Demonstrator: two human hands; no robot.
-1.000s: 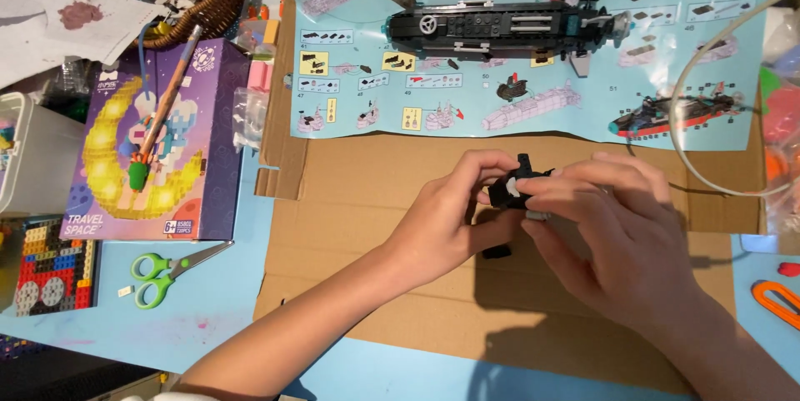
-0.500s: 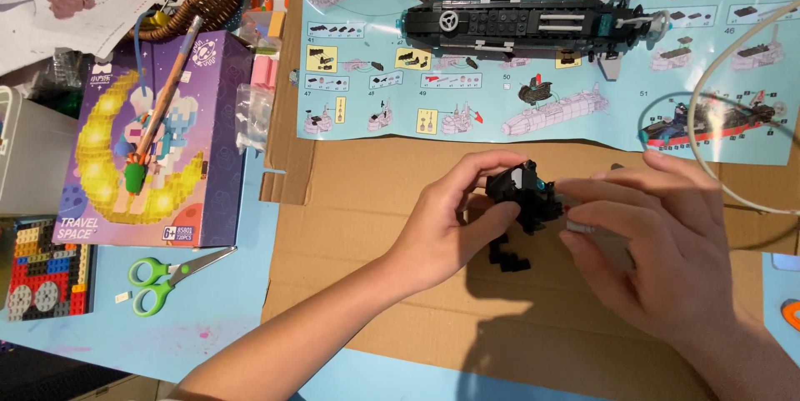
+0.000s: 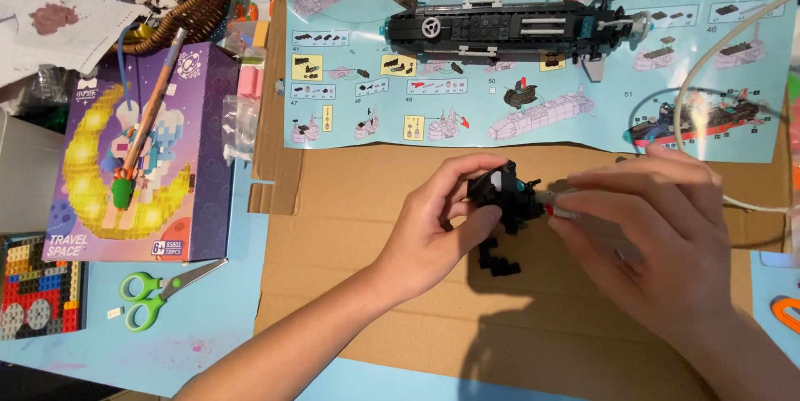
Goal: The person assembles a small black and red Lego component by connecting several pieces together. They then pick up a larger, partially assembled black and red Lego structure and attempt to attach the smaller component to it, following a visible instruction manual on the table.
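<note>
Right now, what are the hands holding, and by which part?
Both hold one small black brick assembly: left hand pinches its left end, right hand grips the grey-red piece at its right side.

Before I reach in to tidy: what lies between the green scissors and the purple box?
Nothing: in the head view, bare blue table separates the green scissors from the purple box.

Right hand (image 3: 658, 234) hides part of black brick assembly (image 3: 500, 197).
</note>
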